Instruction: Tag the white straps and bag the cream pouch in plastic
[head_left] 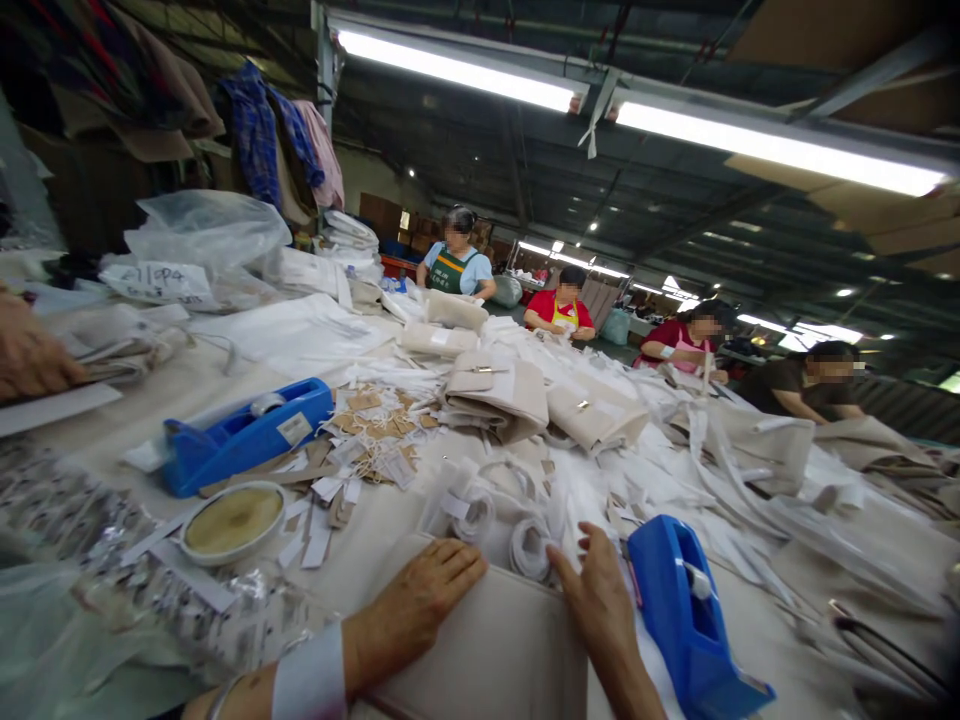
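A pale beige fabric bag (510, 640) lies flat in front of me. My left hand (427, 605) rests on its upper left part, fingers stretched out and lying flat. At the bag's right edge is my right hand (600, 600), thumb and fingers apart. Its thumb tip is close to a coiled strap (529, 548) wrapped in white at the bag's top; whether they touch I cannot tell. A second wrapped coil (471, 515) lies just to the left. Beside my right hand stands a blue tape dispenser (694, 620).
Another blue tape dispenser (244, 435), a round tin of yellowish paste (234, 520) and a pile of paper tags (379, 425) lie to the left. Folded beige bags (495, 390) are beyond. Another person's hand (34, 345) is at far left; several people work across the table.
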